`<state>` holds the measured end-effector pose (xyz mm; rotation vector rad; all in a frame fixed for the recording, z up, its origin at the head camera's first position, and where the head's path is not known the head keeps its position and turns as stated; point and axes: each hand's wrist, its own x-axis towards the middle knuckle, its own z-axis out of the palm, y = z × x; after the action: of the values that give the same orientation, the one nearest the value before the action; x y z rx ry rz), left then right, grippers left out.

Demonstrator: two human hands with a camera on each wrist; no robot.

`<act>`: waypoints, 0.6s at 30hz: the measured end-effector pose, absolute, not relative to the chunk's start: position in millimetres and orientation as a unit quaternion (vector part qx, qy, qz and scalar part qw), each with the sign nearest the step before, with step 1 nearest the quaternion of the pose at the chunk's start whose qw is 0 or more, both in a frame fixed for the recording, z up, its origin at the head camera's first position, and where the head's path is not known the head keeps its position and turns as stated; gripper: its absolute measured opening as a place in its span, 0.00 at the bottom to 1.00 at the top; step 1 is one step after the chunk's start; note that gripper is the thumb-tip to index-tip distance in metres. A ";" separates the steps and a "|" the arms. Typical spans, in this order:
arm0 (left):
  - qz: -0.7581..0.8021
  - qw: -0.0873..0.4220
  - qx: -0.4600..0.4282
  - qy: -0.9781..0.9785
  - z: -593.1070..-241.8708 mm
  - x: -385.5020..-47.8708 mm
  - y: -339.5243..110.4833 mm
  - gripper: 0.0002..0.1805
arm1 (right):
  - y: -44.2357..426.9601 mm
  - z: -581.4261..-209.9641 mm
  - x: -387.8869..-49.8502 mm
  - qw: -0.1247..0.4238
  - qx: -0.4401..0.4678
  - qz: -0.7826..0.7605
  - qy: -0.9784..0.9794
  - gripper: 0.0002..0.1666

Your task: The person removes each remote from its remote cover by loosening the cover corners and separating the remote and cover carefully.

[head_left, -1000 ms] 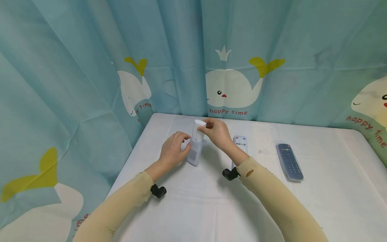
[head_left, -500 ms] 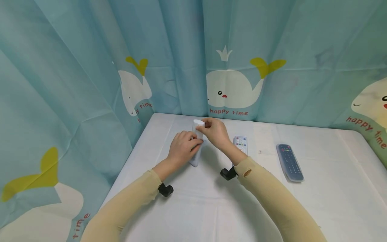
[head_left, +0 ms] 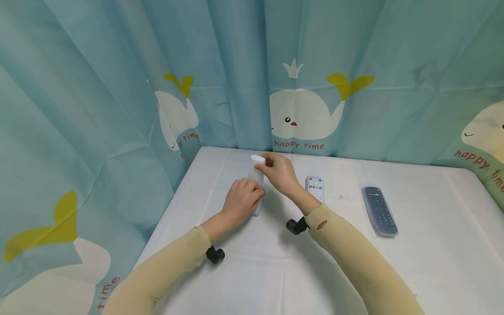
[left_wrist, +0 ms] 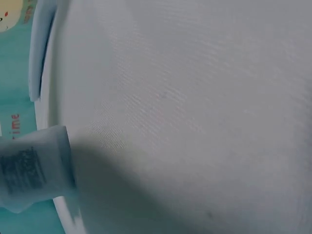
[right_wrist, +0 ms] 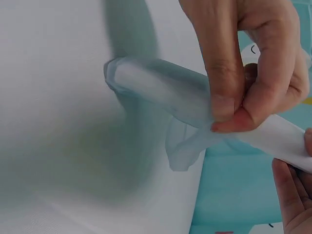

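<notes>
In the head view my right hand [head_left: 278,174] holds the upper end of a white remote control [head_left: 256,174], which stands nearly upright over the table. My left hand [head_left: 243,196] is lower down, gripping the thin translucent cover [head_left: 257,211] around its lower part. The right wrist view shows the left fingers [right_wrist: 223,105] pinching this cover, and a loose flap [right_wrist: 183,153] sticks out from its side. At the right edge of that view, the right hand's fingertips touch the bare white end. A button pattern shows through the cover [left_wrist: 29,168] in the left wrist view.
A white remote [head_left: 315,189] with coloured buttons lies right of the hands, partly behind the right forearm. Farther right lies a dark remote [head_left: 379,211] in a clear cover. The white-clothed table [head_left: 275,271] ends at a blue curtain [head_left: 236,65].
My left hand has come over to the cover, taken hold of it and then slid down it. My right hand has stayed at the remote's top with only a slight shift left.
</notes>
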<state>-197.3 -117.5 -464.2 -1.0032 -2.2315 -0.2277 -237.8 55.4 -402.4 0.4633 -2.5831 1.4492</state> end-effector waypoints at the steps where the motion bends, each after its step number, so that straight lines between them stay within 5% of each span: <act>1: -0.091 0.331 -0.383 -0.857 -465.1 -196.7 -118.1 0.02 | 55.2 -402.3 -237.8 0.072 0.155 0.484 -0.858 0.19; 18: -0.188 0.195 -0.241 -0.932 -462.9 -201.8 -154.4 0.14 | 57.5 -403.8 -239.0 0.060 0.158 0.491 -0.854 0.19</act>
<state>-201.8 -154.4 -462.9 -0.6741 -2.6118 -0.5265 -239.0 57.5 -403.8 0.4779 -2.5865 1.4874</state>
